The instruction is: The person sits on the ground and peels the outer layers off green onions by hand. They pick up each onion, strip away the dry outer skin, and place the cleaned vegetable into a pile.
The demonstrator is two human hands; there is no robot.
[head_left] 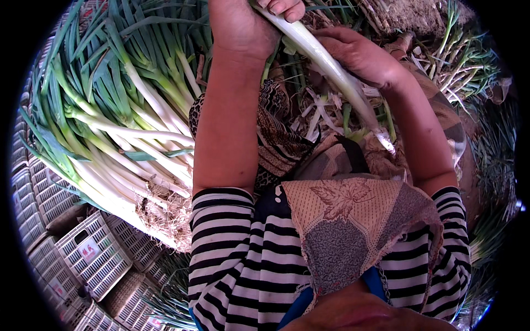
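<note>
My left hand (248, 27), at the top, is closed round the upper part of a long green onion (326, 60). The thick white stalk slants down to the right, its root end (386, 142) hanging over my lap. My right hand (361, 57) is closed against the right side of the same stalk; its fingertips are partly hidden behind it. Loose pale peelings (317, 116) lie below the stalk. To my left is a large heap of green onions (138, 118), with bushy roots (165, 215) toward me and green leaves away.
Grey slatted plastic crates (94, 254) stand at the lower left. More onion stalks and roots (458, 69) lie at the far right, with dark green leaves (497, 132) along the right side. A patterned cloth (337, 220) hangs over my striped top.
</note>
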